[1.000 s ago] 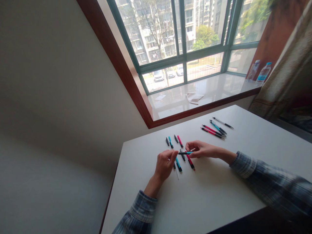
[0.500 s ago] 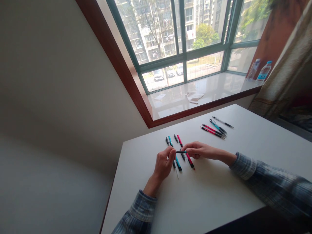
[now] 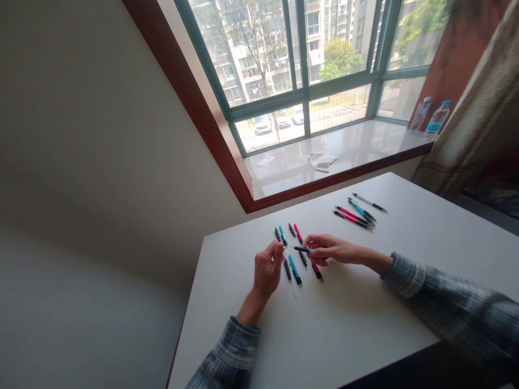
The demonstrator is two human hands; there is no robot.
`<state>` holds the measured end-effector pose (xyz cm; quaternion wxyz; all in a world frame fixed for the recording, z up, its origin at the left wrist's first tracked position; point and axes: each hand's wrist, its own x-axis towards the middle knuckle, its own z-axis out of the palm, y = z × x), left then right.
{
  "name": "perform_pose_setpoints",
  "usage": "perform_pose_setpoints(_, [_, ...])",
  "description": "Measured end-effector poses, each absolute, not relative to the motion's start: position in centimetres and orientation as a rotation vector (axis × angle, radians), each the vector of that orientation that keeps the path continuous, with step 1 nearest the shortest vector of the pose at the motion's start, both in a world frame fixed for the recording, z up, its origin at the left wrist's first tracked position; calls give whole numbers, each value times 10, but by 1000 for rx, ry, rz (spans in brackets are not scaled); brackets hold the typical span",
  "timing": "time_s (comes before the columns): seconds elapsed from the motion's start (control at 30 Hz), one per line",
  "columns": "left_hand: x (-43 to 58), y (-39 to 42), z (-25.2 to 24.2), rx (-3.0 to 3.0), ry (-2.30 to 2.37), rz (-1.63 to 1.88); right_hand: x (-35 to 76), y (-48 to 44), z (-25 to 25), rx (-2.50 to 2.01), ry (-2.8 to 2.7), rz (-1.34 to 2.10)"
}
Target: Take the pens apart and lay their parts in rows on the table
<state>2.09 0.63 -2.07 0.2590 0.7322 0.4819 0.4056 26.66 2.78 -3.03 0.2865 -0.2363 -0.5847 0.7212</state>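
Observation:
My right hand point(image 3: 330, 249) is pinched on a teal and black pen point(image 3: 302, 249) held level above the white table point(image 3: 365, 313), its black tip pointing left. My left hand point(image 3: 267, 267) is curled just left of that tip, thumb and fingertips pressed together on something I cannot make out. Under and between the hands lie loose pen parts point(image 3: 294, 267): black, teal and red barrels and a thin white refill. A group of whole pens point(image 3: 357, 213) in red, teal and grey lies farther right near the table's back edge.
A glossy window sill point(image 3: 365, 156) runs behind the table with a white cloth point(image 3: 322, 161) and two water bottles point(image 3: 432, 116) on it. A curtain point(image 3: 470, 113) hangs at the right. The table's left edge drops off beside my left forearm.
The hands have drawn slightly apart. The pen, held between both hands earlier, is now in my right hand only, and my left hand has pulled back left of its tip.

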Motion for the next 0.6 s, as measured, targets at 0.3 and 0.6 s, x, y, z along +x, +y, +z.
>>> perform_pose_setpoints(0.3, [30, 0, -15, 2232, 1230, 1079, 262, 21, -25, -804, -1571, 1690])
perform_pose_setpoints(0.6, [37, -5, -20, 2521, 1057, 1001, 253, 15, -23, -828, -1675, 1409])
